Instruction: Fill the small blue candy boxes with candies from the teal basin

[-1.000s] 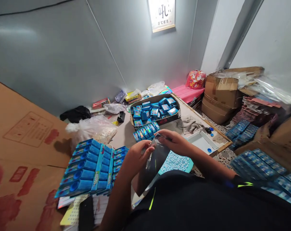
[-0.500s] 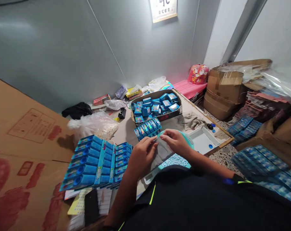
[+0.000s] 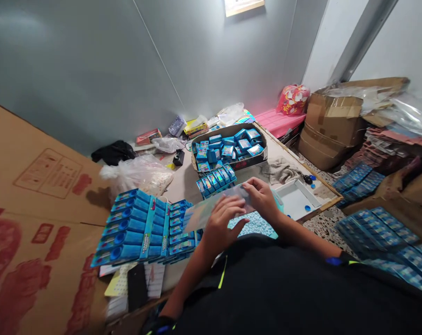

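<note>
A clear plastic bag stretches sideways above the table. My right hand pinches its right end. My left hand lies against the bag's near side, fingers spread and thumb apart. Below my hands, a teal tray holds many small pale blue pieces. Just beyond the bag stands a row of small blue packs. Stacked blue blister cards lie to the left of my left hand.
An open box full of blue packs stands at the back. A white shallow tray and a grey cloth are at the right. A stuffed plastic bag and a large carton are on the left.
The clear bag has swung up and out to the left, from hanging below my hands. My left hand has opened from a pinch, and my right hand has shifted slightly right.
</note>
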Available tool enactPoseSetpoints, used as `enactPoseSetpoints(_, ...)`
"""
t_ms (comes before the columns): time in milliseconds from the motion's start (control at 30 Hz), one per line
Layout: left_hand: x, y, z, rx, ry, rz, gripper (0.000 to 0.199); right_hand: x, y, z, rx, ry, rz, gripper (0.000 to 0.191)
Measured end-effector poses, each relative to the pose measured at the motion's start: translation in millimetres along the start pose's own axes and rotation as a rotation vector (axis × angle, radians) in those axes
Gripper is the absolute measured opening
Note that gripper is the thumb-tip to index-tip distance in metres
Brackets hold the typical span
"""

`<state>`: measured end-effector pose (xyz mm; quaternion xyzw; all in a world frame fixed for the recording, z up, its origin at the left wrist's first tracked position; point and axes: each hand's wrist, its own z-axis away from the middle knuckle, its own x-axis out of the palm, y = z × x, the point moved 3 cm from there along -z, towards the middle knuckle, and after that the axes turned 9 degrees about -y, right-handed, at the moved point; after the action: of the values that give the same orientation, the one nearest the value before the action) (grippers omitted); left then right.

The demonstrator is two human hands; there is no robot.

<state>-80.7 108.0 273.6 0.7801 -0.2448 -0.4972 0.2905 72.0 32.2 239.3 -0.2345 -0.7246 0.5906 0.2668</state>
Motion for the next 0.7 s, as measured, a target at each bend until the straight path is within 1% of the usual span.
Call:
enactPoseSetpoints(33, 2.5, -4.7, 4.5, -0.040, 0.025, 0.125, 0.010, -6.1, 10.3, -3.1, 0.005, 0.013, 0.016, 0.032)
enactPoseSetpoints(67, 2.6, -12.0, 9.4, -0.097, 0.088, 0.256, 0.009, -14.1, 22.9, -5.9, 0.024, 0.024, 0.042, 0.032)
enactPoseSetpoints(133, -4.5, -33.4, 21.1, -0.243, 0.297, 0.466, 0.020, -34.8, 53.5, -8.5, 0.111, 0.035, 0.152, 0.033)
enactPoseSetpoints(167, -10.6, -46.3, 28.0, -0.318, 0.400, 0.523, 0.028, -46.7, 69.8, -7.6, 0.179, 0.032, 0.234, 0.033)
enactPoseSetpoints(200, -17.5, -59.7, 35.6, -0.393, 0.485, 0.548, 0.037, -58.5, 85.5, -5.0, 0.253, 0.019, 0.322, 0.033)
enactPoseSetpoints(267, -31.4, -86.1, 53.0, -0.548, 0.587, 0.534, 0.048, -79.7, 110.2, 4.0, 0.345, 0.002, 0.432, 0.026)
enactPoseSetpoints(300, -37.3, -98.0, 63.1, -0.623, 0.631, 0.529, 0.052, -87.6, 118.5, 9.4, 0.370, 0.000, 0.474, 0.022)
enactPoseSetpoints(333, -41.9, -108.1, 73.8, -0.688, 0.672, 0.534, 0.055, -92.9, 123.7, 14.5, 0.380, 0.005, 0.506, 0.019)
enactPoseSetpoints(400, -47.3, -121.7, 95.0, -0.770, 0.768, 0.553, 0.061, -92.6, 125.3, 21.2, 0.339, -0.001, 0.596, 0.026)
enactPoseSetpoints(433, -48.2, -125.1, 104.4, -0.785, 0.810, 0.556, 0.065, -85.9, 122.4, 22.1, 0.281, -0.027, 0.649, 0.030)
enactPoseSetpoints(467, -48.3, -126.7, 112.6, -0.788, 0.849, 0.547, 0.069, -74.5, 118.1, 21.5, 0.205, -0.073, 0.696, 0.033)
enactPoseSetpoints(500, -47.8, -127.1, 119.6, -0.784, 0.882, 0.531, 0.071, -58.7, 113.3, 19.7, 0.119, -0.139, 0.726, 0.033)
enactPoseSetpoints(567, -45.1, -126.6, 130.3, -0.774, 0.926, 0.502, 0.073, -16.6, 106.1, 15.0, -0.022, -0.318, 0.696, 0.031)
enactPoseSetpoints(600, -43.1, -126.8, 134.5, -0.776, 0.942, 0.493, 0.072, 7.7, 105.5, 12.7, -0.042, -0.413, 0.624, 0.031)
enactPoseSetpoints(633, -40.8, -127.8, 138.1, -0.781, 0.952, 0.486, 0.071, 33.0, 107.5, 10.9, -0.024, -0.506, 0.528, 0.032)
enactPoseSetpoints(700, -35.8, -132.2, 143.6, -0.794, 0.952, 0.482, 0.070, 83.3, 119.7, 9.7, 0.120, -0.646, 0.309, 0.044)
